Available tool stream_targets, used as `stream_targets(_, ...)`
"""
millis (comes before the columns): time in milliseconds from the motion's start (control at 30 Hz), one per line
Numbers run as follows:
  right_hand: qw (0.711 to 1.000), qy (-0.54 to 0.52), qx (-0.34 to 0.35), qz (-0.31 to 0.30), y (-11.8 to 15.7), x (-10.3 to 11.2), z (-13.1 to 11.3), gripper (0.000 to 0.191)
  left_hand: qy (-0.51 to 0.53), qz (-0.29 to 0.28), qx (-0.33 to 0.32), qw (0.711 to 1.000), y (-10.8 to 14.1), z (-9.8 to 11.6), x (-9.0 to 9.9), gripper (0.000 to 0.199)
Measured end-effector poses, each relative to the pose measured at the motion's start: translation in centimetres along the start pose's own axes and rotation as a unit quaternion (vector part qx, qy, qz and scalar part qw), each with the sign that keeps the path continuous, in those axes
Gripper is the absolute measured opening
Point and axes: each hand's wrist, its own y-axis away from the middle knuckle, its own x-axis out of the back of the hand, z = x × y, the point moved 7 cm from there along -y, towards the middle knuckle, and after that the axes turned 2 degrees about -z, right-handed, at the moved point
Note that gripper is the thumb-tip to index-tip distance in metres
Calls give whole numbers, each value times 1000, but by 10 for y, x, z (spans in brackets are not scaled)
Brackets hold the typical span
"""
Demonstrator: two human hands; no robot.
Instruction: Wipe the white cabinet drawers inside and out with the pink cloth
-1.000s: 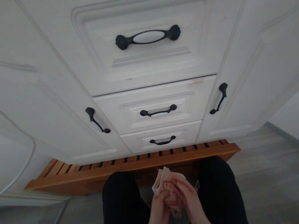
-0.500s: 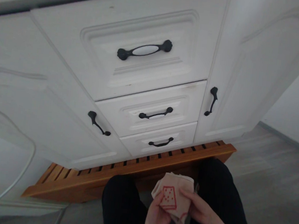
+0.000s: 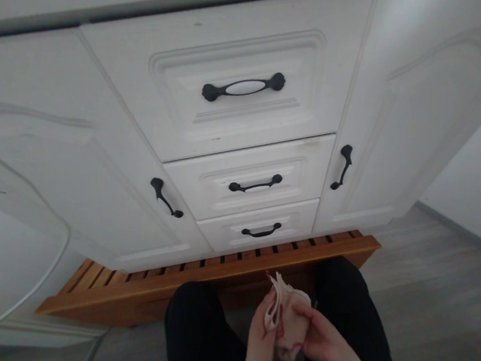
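Between my knees, a small pale pink cloth with red markings is held in both hands. It is folded in layers, and its left edge curls over. My left hand is closed on that curled left side, with its fingers partly hidden behind the fabric. My right hand grips the right side, its thumb lying across the front and the other fingers behind. Exactly what kind of cloth item it is, I cannot make out.
A white cabinet with drawers and side doors stands ahead, carrying dark handles such as the top one. A slatted wooden shelf runs along its base. A white cable hangs at left. Grey floor lies at right.
My left hand has turned and moved slightly right, folding the cloth's left side over, so the red dotted square is now mostly hidden. The view has shifted slightly.
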Motion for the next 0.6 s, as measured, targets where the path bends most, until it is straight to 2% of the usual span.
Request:
stream_targets(33,999,-29,-5,-26,6,-9,-3,28,-81,-47,-48,994,0,3,-4,43)
stream_targets(67,997,-63,-8,-50,12,-18,-6,32,-168,-98,-95,976,2,3,-10,41)
stream_targets(133,992,-106,9,-71,19,-28,-10,37,-337,-182,-162,909,7,-6,-22,43)
stream_targets(200,993,-99,27,-57,19,-27,-8,34,-468,-219,-190,834,10,-16,-32,49)
stream_targets(233,995,-84,37,-46,17,-24,-5,30,-507,-227,-189,810,12,-16,-36,52)
stream_targets(300,996,-45,66,-27,12,-13,0,26,-515,-267,-167,797,16,-9,-45,58)
stream_targets(367,997,-10,70,-15,7,-2,5,25,-429,-332,-139,828,23,10,-54,56)
stream_targets(400,998,5,66,-13,6,2,6,24,-357,-349,-120,858,24,21,-54,48)
stream_targets(433,998,21,61,-13,6,5,6,25,-276,-334,-94,897,22,31,-50,41)
stream_targets(467,997,40,59,-14,7,6,5,26,-199,-282,-65,936,16,38,-39,35)
stream_targets(500,996,61,61,-17,8,6,3,28,-141,-199,-32,969,9,39,-24,36)
stream_targets(533,994,82,69,-20,10,5,0,30,-110,-107,2,988,4,35,-7,41)
stream_targets(567,992,100,75,-22,12,3,-2,32,-101,-28,34,994,1,28,8,48)
stream_targets(600,990,114,76,-25,13,0,-3,33,-95,17,74,993,0,16,17,54)
